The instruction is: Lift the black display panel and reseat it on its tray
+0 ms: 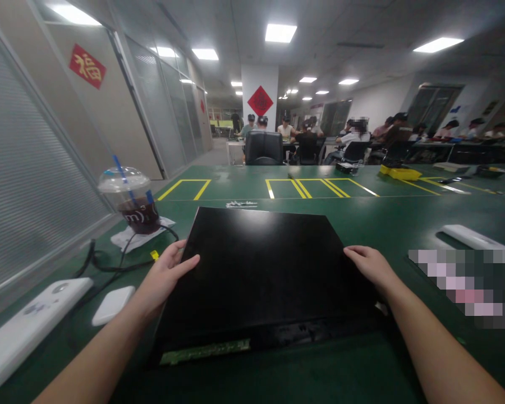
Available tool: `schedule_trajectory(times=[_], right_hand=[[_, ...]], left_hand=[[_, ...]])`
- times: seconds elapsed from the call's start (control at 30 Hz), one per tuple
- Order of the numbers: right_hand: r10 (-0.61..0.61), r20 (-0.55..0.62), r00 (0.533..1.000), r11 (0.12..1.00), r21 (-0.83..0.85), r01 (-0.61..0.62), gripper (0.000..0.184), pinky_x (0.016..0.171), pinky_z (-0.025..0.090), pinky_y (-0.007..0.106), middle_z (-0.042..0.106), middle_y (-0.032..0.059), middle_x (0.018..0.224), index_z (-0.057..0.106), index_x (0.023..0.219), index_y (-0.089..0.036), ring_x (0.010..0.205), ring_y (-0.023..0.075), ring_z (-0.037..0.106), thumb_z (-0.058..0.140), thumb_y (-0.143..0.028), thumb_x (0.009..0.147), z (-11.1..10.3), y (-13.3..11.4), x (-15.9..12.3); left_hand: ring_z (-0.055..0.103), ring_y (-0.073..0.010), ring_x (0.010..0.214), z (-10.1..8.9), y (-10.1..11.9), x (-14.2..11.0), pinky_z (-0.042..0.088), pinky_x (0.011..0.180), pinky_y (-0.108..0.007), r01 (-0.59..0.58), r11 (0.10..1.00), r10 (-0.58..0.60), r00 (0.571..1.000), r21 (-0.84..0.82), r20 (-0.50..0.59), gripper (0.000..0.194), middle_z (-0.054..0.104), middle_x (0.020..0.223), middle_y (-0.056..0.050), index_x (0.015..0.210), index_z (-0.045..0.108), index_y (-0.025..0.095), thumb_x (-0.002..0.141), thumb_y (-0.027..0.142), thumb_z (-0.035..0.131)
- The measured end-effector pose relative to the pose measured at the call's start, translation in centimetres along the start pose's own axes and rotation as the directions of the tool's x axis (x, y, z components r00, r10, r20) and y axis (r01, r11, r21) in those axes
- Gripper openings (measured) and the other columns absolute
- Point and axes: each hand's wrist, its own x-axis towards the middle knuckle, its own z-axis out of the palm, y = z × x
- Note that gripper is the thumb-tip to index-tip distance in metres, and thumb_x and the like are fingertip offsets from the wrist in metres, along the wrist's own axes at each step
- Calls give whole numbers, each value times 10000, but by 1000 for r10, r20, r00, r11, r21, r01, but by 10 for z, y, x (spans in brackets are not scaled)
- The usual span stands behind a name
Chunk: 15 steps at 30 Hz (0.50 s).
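A large flat black panel [261, 269], like a bare display screen, lies on the green table [362, 213] right in front of me, with a thin green circuit strip [206, 351] along its near edge. My left hand [168, 275] grips the panel's left edge, thumb on top. My right hand [370, 266] holds the right edge the same way, fingers curled over the side.
A lidded plastic cup of dark drink [132, 199] with a blue straw stands at the left on a paper. Black cables [109, 264], a white power strip [29, 325] and a small white block [113, 304] lie at the left. Another white strip [471, 237] lies right. People sit at far tables.
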Motion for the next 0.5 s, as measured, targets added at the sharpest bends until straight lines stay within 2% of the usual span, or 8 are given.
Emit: schedule_trajectory(times=[0.1,0.17,0.23,0.3,0.4,0.5], right_hand=[[54,-66,996,982,184,-41,236,785,512,350,751,101,918,748,810,-193,909,270,682,661,-384,702,0,-1,0],[110,-66,992,931,356,-80,314,782,526,355,746,110,944,735,872,-173,921,276,684,711,-387,645,-1,-3,0],[114,32,993,843,526,-114,390,779,541,351,743,104,948,709,946,-170,905,271,694,733,-380,618,-4,-7,-1],[49,147,988,757,640,-133,438,794,550,354,743,83,947,672,1038,-190,886,262,704,708,-375,643,-9,-14,-5],[-60,187,980,728,680,-85,483,805,557,377,737,55,996,606,1204,-242,917,258,707,567,-415,755,-17,-25,-19],[-15,230,973,760,635,-138,436,778,566,395,740,74,945,660,1144,-239,915,280,708,491,-460,809,-22,-33,-34]], left_hand=[[751,-241,828,-1,1,2,600,713,-320,-27,999,26,999,-21,-45,497,783,925,-32,1065,634,231,604,204,819],[752,-244,821,-5,3,4,601,692,-309,-33,999,31,996,-24,-78,482,786,901,-26,1045,650,232,595,190,819],[754,-247,819,-9,7,6,603,675,-297,-21,999,18,994,-25,-105,445,789,898,-24,1020,672,229,601,181,812],[755,-244,820,-14,9,9,603,661,-282,-5,999,0,993,-34,-122,412,794,897,-23,1002,695,224,608,157,799],[758,-246,816,-18,9,14,608,660,-286,18,998,-26,991,-66,-130,395,798,873,-22,995,720,219,614,138,786],[758,-253,821,-19,6,18,611,702,-306,33,994,-46,991,-102,-126,394,799,839,-28,1000,732,203,613,172,797]])
